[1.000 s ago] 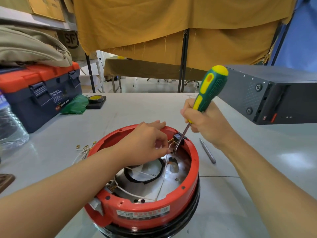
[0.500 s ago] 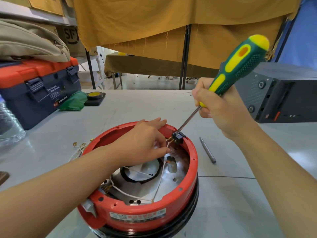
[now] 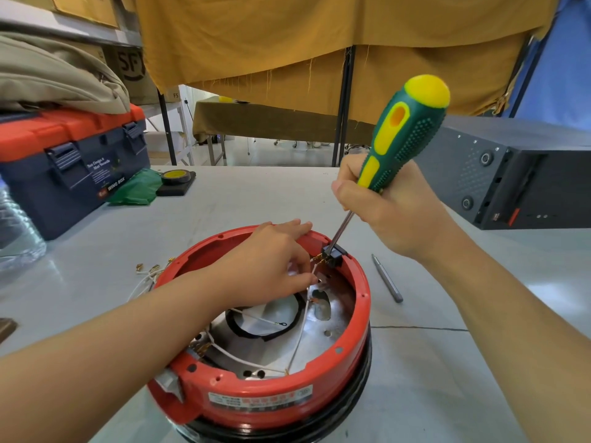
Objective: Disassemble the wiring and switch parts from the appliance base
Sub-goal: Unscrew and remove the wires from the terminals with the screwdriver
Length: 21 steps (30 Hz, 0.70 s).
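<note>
A red round appliance base (image 3: 319, 388) lies upside down on the table, its metal inside and white wires (image 3: 300, 334) exposed. A small black switch block (image 3: 332, 254) with brass terminals sits on the far rim. My right hand (image 3: 387, 206) grips a green-and-yellow screwdriver (image 3: 403, 132), whose tip is against the switch block. My left hand (image 3: 271, 257) reaches over the rim; its fingers pinch a white wire right beside the terminals.
A blue and orange toolbox (image 3: 70, 161) with a beige bag on top stands far left. A tape roll (image 3: 177, 179) and green cloth (image 3: 137, 187) lie behind. A grey metal rod (image 3: 387, 278) lies right of the base. A dark computer case (image 3: 511, 174) stands at right. Loose wires (image 3: 147, 273) lie left of the base.
The screwdriver first swung up and right, pulling its tip out of the base, then came back steeper with the tip on the switch block. My left hand stays by the terminals.
</note>
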Each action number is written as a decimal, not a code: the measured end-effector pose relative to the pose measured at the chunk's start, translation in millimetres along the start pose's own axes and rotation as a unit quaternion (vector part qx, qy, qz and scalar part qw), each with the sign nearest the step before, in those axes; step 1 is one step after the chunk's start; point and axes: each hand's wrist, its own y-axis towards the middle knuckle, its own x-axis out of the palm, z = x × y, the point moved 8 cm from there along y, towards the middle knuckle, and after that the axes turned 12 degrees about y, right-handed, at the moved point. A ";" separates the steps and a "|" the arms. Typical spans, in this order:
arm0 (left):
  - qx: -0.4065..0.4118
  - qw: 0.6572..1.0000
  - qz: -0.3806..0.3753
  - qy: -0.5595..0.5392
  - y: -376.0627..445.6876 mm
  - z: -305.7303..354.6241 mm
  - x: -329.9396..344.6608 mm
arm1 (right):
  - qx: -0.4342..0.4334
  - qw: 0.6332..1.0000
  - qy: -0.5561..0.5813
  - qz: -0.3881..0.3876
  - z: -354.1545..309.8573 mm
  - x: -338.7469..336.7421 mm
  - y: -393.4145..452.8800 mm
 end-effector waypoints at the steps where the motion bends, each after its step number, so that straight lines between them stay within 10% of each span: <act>1: 0.001 1.000 0.000 0.001 0.1 0.0 0.1 | -0.003 1.000 -0.006 -0.004 -1.7 0.8 0.1; 21: 0.005 1.000 0.006 -0.005 -0.2 0.4 0.0 | 0.017 0.999 -0.015 -0.023 -1.2 2.5 3.6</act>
